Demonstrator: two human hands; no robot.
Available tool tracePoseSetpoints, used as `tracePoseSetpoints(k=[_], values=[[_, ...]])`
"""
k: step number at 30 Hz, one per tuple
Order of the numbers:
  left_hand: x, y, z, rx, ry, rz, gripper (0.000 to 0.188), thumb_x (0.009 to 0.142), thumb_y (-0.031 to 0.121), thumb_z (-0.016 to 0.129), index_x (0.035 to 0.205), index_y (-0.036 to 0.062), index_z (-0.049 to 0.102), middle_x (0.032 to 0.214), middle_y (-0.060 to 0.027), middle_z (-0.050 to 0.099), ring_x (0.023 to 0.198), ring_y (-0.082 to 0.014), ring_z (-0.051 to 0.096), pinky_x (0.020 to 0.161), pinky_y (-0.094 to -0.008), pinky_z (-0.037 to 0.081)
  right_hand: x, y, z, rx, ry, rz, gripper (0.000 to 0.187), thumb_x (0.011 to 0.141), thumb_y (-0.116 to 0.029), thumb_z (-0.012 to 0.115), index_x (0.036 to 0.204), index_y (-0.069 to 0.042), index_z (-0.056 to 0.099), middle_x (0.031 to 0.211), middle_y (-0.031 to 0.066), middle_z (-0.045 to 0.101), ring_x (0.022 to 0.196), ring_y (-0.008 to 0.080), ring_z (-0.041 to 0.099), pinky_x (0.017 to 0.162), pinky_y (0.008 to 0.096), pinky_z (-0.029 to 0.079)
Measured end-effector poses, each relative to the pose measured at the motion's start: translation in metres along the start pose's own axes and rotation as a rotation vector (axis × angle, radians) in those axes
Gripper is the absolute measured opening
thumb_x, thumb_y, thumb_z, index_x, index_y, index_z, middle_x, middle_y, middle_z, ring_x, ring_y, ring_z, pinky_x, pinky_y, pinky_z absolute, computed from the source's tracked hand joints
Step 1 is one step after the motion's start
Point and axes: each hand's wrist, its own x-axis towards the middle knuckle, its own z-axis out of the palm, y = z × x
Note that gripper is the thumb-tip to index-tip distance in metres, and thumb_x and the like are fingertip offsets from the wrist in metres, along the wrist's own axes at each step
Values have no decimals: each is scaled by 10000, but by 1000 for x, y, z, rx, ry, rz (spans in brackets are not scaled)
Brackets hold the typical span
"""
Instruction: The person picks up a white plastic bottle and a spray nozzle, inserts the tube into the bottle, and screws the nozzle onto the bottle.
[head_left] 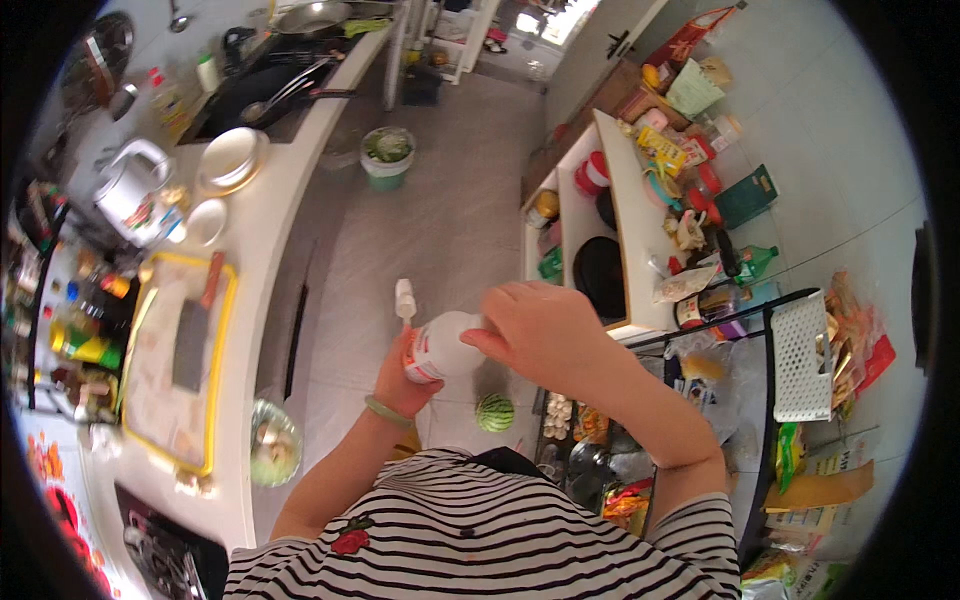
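My left hand [404,382] is wrapped round a white plastic jar [445,345] with red print, tilted in front of my chest. A small white scoop [404,300] with a long handle sticks up from the fingers of that same hand. At the jar's right end is my right hand [535,335], its fingers curled and its thumb pressed against the jar's edge. The right hand covers that end, so I cannot tell whether a lid is there.
On the left, a counter [262,250] holds a cutting board [150,390] with a cleaver [188,345], a kettle [130,205] and bowls [232,155]. A green bin [388,170] and a watermelon [494,412] stand on the floor. A crowded white cabinet [625,190] is at right.
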Motion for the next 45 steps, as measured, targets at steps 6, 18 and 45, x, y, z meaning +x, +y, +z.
tracePoseSetpoints(k=[6,18,45], values=[[86,58,-13,-162,-380,-90,349,943,468,406,1095,203,575,1035,18,629,945,-164,588,785,-367,448,65,58,-2,-68,-56,-137,177,796,-204,650,903,-92,564,882,55,539,837,237,592,684,321,515],[209,153,59,-74,-266,-72,400,945,495,352,1167,226,548,1041,50,632,901,-126,600,601,-275,433,192,179,3,-15,-23,19,272,832,-332,626,826,-80,524,684,50,570,646,234,612,547,338,489],[452,294,138,-261,120,306,326,949,473,405,1004,223,607,854,58,654,684,-114,610,460,-259,409,458,409,-15,-51,-294,-394,241,849,-302,611,885,-70,557,770,84,610,710,272,622,591,375,498]])
